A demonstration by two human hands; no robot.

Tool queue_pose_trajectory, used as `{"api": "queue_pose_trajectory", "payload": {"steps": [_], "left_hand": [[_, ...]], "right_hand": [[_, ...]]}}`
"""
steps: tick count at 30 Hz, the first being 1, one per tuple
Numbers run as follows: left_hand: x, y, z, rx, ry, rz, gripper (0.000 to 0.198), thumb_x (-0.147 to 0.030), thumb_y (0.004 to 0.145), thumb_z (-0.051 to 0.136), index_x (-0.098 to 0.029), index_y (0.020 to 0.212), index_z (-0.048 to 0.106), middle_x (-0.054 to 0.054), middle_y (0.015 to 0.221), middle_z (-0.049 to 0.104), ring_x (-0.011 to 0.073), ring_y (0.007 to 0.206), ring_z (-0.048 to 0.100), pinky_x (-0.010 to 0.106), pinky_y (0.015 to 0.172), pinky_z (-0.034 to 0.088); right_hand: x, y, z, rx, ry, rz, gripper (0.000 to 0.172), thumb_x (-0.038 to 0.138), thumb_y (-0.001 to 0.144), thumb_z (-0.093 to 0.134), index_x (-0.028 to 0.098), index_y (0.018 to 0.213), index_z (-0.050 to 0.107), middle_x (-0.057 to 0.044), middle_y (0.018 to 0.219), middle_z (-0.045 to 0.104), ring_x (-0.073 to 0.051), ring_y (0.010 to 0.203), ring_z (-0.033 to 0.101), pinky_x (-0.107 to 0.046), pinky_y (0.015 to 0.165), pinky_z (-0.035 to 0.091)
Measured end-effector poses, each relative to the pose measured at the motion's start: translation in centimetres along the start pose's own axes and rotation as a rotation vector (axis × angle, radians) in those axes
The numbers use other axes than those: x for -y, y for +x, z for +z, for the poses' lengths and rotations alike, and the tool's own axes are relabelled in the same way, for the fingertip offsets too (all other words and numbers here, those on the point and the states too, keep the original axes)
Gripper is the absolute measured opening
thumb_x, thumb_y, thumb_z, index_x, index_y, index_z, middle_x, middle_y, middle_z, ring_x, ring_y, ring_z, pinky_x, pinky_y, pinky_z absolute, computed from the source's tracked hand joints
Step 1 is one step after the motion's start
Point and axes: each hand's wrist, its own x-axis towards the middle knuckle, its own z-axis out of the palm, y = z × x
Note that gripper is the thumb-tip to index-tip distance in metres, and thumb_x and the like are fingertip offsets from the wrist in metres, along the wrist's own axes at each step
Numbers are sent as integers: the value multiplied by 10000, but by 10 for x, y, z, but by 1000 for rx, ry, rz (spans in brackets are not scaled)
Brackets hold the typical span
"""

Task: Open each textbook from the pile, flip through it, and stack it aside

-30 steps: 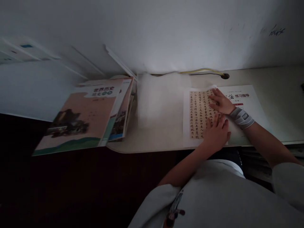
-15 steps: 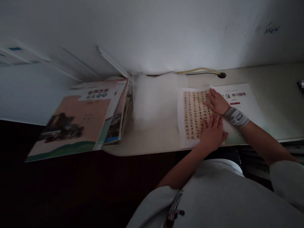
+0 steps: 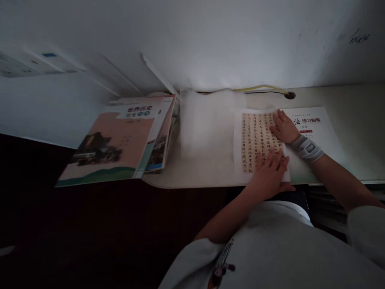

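A workbook cover (image 3: 323, 150) with Chinese title lettering lies on the desk, and a page of brush calligraphy (image 3: 249, 140) lies against its left side. I cannot tell whether the two are joined. My left hand (image 3: 270, 172) is open on the lower right part of the calligraphy page, fingers spread and the thumb reaching toward the desk's front edge. Above it, my right hand (image 3: 285, 126) rests open near the page's upper right corner, by the cover title. A grey wrist support (image 3: 307, 147) wraps my right wrist. Neither hand grips anything.
Several books, topped by a pink history textbook (image 3: 111, 140), are stacked on the left and overhang the desk's (image 3: 207, 172) front edge. A pale translucent sheet (image 3: 207, 124) lies between them and the calligraphy page. At the back, a yellow cable (image 3: 258, 86) enters a round hole (image 3: 290, 95).
The view has swung slightly left. My left hand has slid a little toward me over the calligraphy page. My right hand stays in about the same place on it.
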Motion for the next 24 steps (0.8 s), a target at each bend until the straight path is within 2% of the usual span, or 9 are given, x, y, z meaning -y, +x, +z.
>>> {"api": "queue_pose_trajectory", "payload": {"steps": [5, 8, 11, 14, 16, 19, 21, 22, 24], "left_hand": [[13, -6, 13, 47, 15, -40, 871, -719, 825, 341, -149, 1479, 262, 191, 1540, 264, 394, 1417, 200, 691, 1071, 166], [12, -10, 16, 55, 39, -61, 845, -701, 836, 351, -161, 1480, 263, 181, 1541, 267, 387, 1418, 204, 676, 1076, 187], [10, -17, 10, 70, 49, -94, 819, -682, 842, 377, -161, 1469, 290, 186, 1536, 278, 391, 1416, 209, 672, 1074, 196], [25, -25, -6, 54, -35, -117, 781, -643, 859, 402, -153, 1458, 301, 194, 1521, 306, 374, 1418, 215, 632, 1091, 210], [49, -35, -20, -45, -126, -253, 671, -547, 908, 388, -136, 1435, 331, 203, 1477, 379, 337, 1394, 294, 555, 1093, 276], [93, -56, -37, -274, -174, -677, 490, -407, 940, 366, -114, 1324, 449, 218, 1306, 543, 301, 1227, 510, 481, 1019, 389], [117, -68, -41, -233, -197, -915, 477, -389, 910, 434, -108, 1294, 463, 199, 1145, 631, 306, 1077, 605, 471, 929, 449], [126, -72, -40, -190, -232, -977, 484, -381, 888, 476, -111, 1290, 464, 173, 1059, 661, 303, 1020, 629, 464, 902, 462], [137, -76, -38, -135, -370, -996, 492, -332, 838, 546, -125, 1279, 476, 102, 887, 682, 275, 927, 652, 444, 882, 472]], "right_hand": [[6, -2, -7, -39, 31, 4, 805, 695, 867, 285, 156, 1463, 320, -117, 1548, 265, -347, 1429, 186, -574, 1145, 229], [13, -4, -12, 12, 43, -59, 847, 707, 852, 311, 119, 1462, 323, -143, 1536, 282, -346, 1422, 212, -545, 1151, 244], [18, -4, -14, 89, 52, -132, 874, 723, 837, 328, 107, 1458, 337, -146, 1533, 289, -337, 1426, 203, -521, 1165, 227], [22, -4, -13, 71, 43, -121, 859, 723, 844, 302, 129, 1465, 326, -132, 1538, 281, -337, 1431, 185, -546, 1169, 197], [24, -5, -10, 47, 26, -105, 838, 712, 859, 278, 133, 1463, 326, -133, 1543, 270, -337, 1436, 167, -563, 1164, 191], [28, -7, -6, 31, -4, -83, 804, 702, 866, 285, 153, 1451, 346, -123, 1549, 259, -333, 1443, 137, -570, 1155, 206], [29, -8, -3, 24, -9, -68, 787, 694, 870, 291, 163, 1447, 351, -120, 1550, 256, -328, 1445, 129, -572, 1152, 213], [29, -8, -2, 21, -5, -66, 784, 690, 874, 286, 158, 1447, 350, -125, 1549, 256, -327, 1446, 129, -573, 1152, 212], [28, -7, -1, 12, 11, -64, 795, 685, 880, 268, 133, 1447, 344, -142, 1546, 254, -328, 1445, 133, -571, 1157, 201]]}}
